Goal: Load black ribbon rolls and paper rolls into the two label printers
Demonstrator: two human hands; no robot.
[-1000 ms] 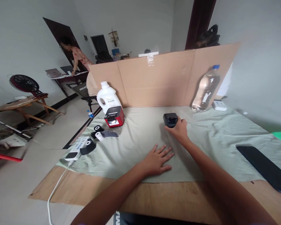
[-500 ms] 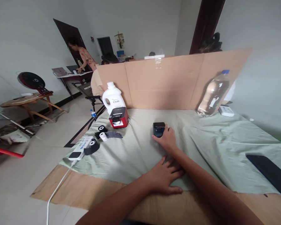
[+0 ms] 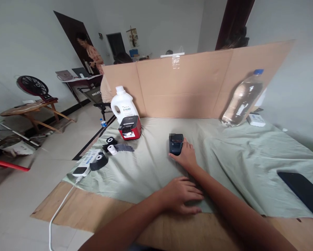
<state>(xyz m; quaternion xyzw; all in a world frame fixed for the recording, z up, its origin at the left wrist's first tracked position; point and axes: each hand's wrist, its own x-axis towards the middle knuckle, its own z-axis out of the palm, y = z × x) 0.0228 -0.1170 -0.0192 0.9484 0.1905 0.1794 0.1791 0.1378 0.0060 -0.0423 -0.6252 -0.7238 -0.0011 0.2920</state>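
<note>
- Resting near the bare wooden front edge of the desk (image 3: 88, 208), the left hand (image 3: 182, 195) is palm down with loosely bent fingers and seems to hold nothing, perhaps to steady the body or the cloth.
- At the near right, a flat black slab with rounded corners (image 3: 302, 188) lies well apart from both hands, out of their way.
- At the near left, a white cable (image 3: 59, 207) plugs into a long white item with blue print and a small dark screen (image 3: 87, 163), whose place by the edge lets the cable hang free.
- Farther in, the right hand (image 3: 185, 153) grips a squat black plastic device (image 3: 176, 146) on the pale green cloth (image 3: 135, 181), thumb at its near corner and fingers along its right side; this leaves its top uncovered.
- To the left, black rolls with white cores (image 3: 99, 163) sit beside a small white roll (image 3: 111, 150).
- Beyond, a red and black boxy machine (image 3: 131, 129) stands before a white plastic jug with a handle (image 3: 125, 106).
- Across the back, a brown cardboard panel (image 3: 182, 87) stands upright, probably as a screen, with a large clear blue-capped bottle (image 3: 243, 101) before its right part.
</note>
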